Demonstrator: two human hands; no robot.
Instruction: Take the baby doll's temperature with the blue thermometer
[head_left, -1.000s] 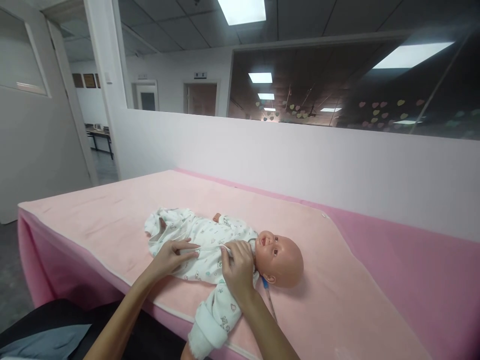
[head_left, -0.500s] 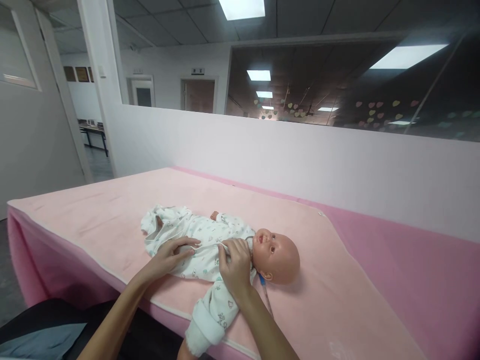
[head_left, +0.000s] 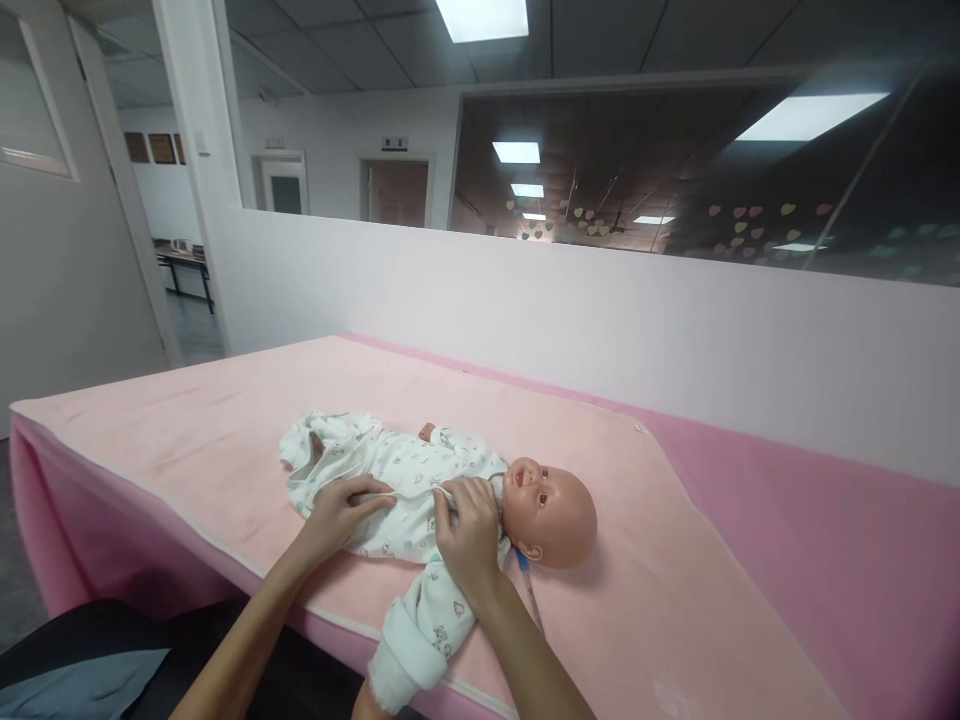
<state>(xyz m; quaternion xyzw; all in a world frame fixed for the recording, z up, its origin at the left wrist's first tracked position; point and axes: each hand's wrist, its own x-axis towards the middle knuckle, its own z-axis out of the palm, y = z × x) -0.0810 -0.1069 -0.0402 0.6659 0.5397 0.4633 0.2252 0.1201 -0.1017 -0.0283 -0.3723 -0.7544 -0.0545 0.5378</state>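
A baby doll (head_left: 553,512) lies on its back, its bald head to the right. It wears a white printed baby outfit (head_left: 412,460). One sleeve, with a thick turned-back cuff, reaches over the near table edge, and a doll hand shows at the far side. My left hand (head_left: 346,512) is closed at the belly, thumb and fingers pinching the outfit's front. Up by the chest and collar, my right hand (head_left: 469,525) is curled closed on the same cloth, its fingertips partly hidden. Between both hands the fabric forms a raised ridge.
Pink padded cloth (head_left: 652,610) covers the table. A thin cord with a blue end (head_left: 523,562) lies beside the doll's neck. Behind the table stands a low white wall (head_left: 525,310) topped by a window. A door (head_left: 67,230) is at the left.
My left thumb and fingers have drawn together on the cloth, and the ridge between the hands stands out more. My right hand has stayed nearly in place. The view has shifted slightly.
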